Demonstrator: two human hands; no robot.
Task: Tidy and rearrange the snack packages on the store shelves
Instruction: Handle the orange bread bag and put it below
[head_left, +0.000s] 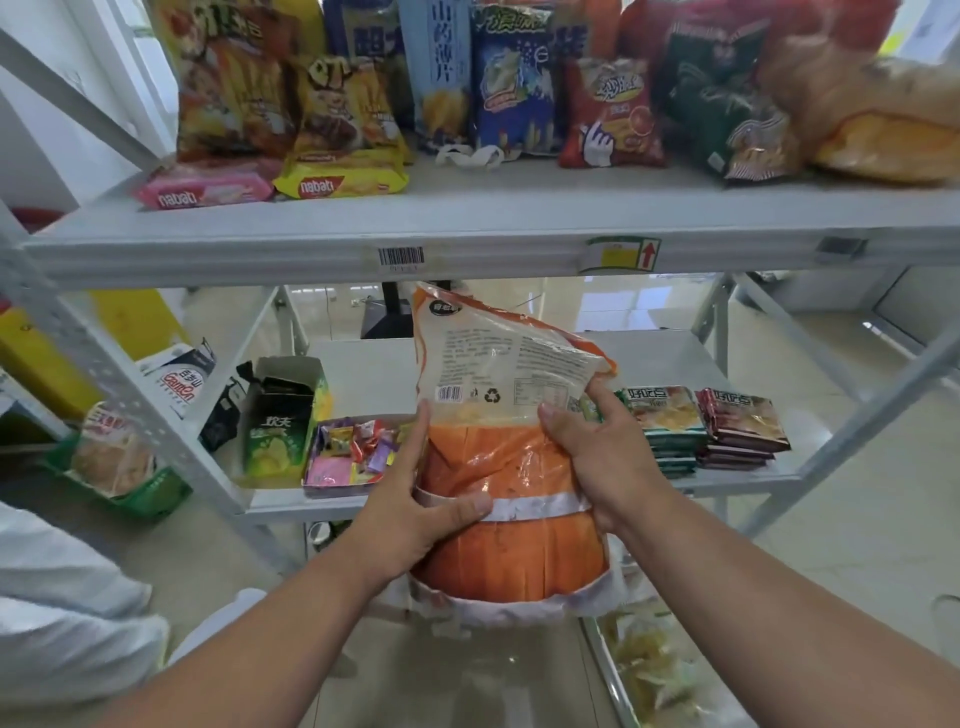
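Observation:
A large orange and clear snack bag (511, 467) stands upright in front of the middle shelf (571, 353), its printed back facing me. My left hand (415, 499) grips its left side, thumb across the white band. My right hand (597, 457) grips its right edge, fingers curled behind it. On the top shelf (467, 213) stand several snack bags: a yellow-red one (234, 88), a blue one (511, 83), a red one (613, 114), a dark green one (727, 104).
Pink (205, 192) and yellow (343, 179) wafer packs lie at the top shelf's front left. The middle shelf holds an open green box (280, 421), a tray of sweets (353, 452) and two stacks of flat packets (711, 426). A green basket (119, 467) sits left.

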